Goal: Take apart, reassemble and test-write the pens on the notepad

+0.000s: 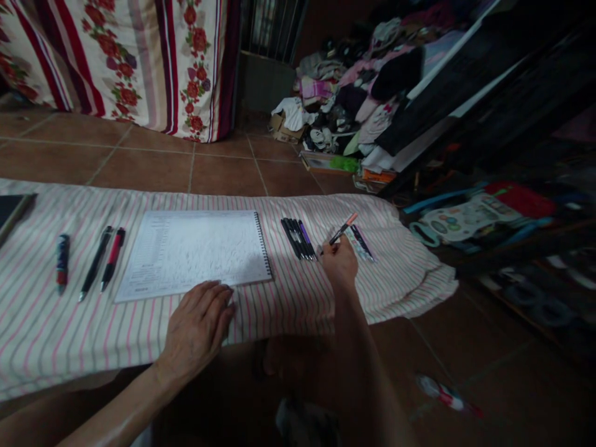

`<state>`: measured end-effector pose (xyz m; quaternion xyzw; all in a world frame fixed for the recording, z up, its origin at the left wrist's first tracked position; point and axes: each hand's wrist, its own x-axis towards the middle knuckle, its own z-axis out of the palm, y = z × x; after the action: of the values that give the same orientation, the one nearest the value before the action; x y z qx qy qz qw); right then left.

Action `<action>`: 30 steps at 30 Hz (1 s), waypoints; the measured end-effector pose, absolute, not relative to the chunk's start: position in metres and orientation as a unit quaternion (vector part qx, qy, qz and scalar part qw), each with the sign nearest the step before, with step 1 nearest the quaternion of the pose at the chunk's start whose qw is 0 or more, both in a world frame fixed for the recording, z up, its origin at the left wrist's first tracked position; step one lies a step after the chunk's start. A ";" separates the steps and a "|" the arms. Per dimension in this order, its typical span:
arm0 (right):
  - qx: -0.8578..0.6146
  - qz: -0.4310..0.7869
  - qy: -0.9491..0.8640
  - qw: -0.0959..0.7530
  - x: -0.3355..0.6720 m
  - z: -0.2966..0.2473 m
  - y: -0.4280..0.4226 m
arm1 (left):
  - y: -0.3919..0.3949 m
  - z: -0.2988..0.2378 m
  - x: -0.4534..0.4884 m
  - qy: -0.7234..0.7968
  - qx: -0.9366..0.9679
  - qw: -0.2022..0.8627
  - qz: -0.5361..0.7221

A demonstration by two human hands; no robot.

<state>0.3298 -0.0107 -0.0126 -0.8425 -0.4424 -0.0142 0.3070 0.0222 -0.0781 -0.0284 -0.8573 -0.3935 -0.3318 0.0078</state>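
Observation:
A spiral notebook lies open on a pink-striped cloth spread over the tiled floor. My left hand rests palm down on the cloth just below the notebook's lower edge, fingers flat and holding nothing. My right hand is closed around a pen with an orange cap, tip pointing away, right of the notebook. A row of several dark pens lies just left of that hand. Another dark pen lies to its right on a small patterned card.
Left of the notebook lie a blue-red pen, a black pen and a red pen. A dark book sits at the far left edge. A clothes pile and dark shelving fill the right.

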 end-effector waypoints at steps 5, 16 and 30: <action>-0.859 -0.005 -0.421 0.291 0.335 -0.011 -0.011 | -0.076 -0.030 0.022 -0.394 -0.855 0.010 -0.336; -0.872 0.034 -0.449 0.193 0.341 -0.016 -0.014 | -0.075 -0.028 0.022 -0.392 -0.856 0.007 -0.337; -0.837 0.043 -0.496 0.225 0.337 -0.027 -0.009 | -0.076 -0.027 0.024 -0.398 -0.854 -0.001 -0.335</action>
<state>0.3374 -0.0088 -0.0274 -0.8375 -0.4959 0.0431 0.2255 0.0241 -0.0758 -0.0269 -0.8543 -0.3976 -0.3349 -0.0006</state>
